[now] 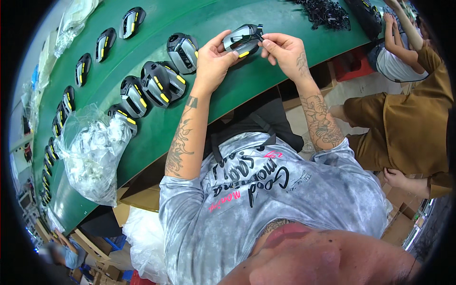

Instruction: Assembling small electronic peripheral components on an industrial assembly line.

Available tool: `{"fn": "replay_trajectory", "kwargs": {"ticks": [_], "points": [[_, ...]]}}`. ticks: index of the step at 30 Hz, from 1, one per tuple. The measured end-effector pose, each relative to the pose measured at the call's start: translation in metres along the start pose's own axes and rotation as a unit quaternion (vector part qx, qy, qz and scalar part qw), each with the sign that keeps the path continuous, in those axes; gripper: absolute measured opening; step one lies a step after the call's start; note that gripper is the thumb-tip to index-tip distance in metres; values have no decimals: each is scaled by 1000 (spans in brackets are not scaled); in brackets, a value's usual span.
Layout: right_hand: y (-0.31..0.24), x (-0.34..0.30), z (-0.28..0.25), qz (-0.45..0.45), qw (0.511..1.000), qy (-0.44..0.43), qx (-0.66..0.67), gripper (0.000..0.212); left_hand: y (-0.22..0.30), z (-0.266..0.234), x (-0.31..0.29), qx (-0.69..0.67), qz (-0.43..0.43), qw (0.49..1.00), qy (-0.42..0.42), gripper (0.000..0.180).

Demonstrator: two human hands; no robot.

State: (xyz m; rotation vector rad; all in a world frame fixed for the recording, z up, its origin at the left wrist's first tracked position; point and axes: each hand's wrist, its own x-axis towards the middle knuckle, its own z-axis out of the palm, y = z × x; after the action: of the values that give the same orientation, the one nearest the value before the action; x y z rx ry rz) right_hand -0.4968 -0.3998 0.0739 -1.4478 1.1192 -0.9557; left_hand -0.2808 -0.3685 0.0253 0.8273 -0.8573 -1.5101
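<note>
Fingers clamped, both hands: left hand (213, 58) grips a grey-black shell (234, 42) above the green table (154, 42); right hand (288, 50) pinches a small black part (260, 33) at its right end. Similar shells (184, 53) left.

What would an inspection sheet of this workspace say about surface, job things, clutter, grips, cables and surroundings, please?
Surface: green table, bare in places.
Job things: one grey-black device with yellow marks, held; similar devices along the table.
Clutter: clear plastic bag, partly beside the devices; black pile at the far side.
Grips: left grip holds the device; right grip pinches a small black part at its end.
Cables: none clearly seen; black pile too small to tell.
Surroundings: person in brown, right; cardboard boxes.
</note>
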Motion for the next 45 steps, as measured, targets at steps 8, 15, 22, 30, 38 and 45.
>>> {"fn": "replay_trajectory", "kwargs": {"ticks": [8,15,22,30,38,45], "points": [[2,7,-4,33,998,-26,-49,23,3,3,-2,2,19,1000,5,63],[-14,7,2,-126,939,5,-320,40,-3,2,-4,88,25,995,41,52],[22,16,25,-77,978,14,-193,73,-5,7,-6,67,58,996,30,47],[29,20,5,-81,992,-96,28,64,-10,0,-4,19,27,999,29,46],[17,9,8,-201,948,110,-223,53,-6,3,-1,-29,35,998,33,50],[5,3,14,-221,934,87,-269,36,-4,7,-4,53,67,996,29,49]]}}
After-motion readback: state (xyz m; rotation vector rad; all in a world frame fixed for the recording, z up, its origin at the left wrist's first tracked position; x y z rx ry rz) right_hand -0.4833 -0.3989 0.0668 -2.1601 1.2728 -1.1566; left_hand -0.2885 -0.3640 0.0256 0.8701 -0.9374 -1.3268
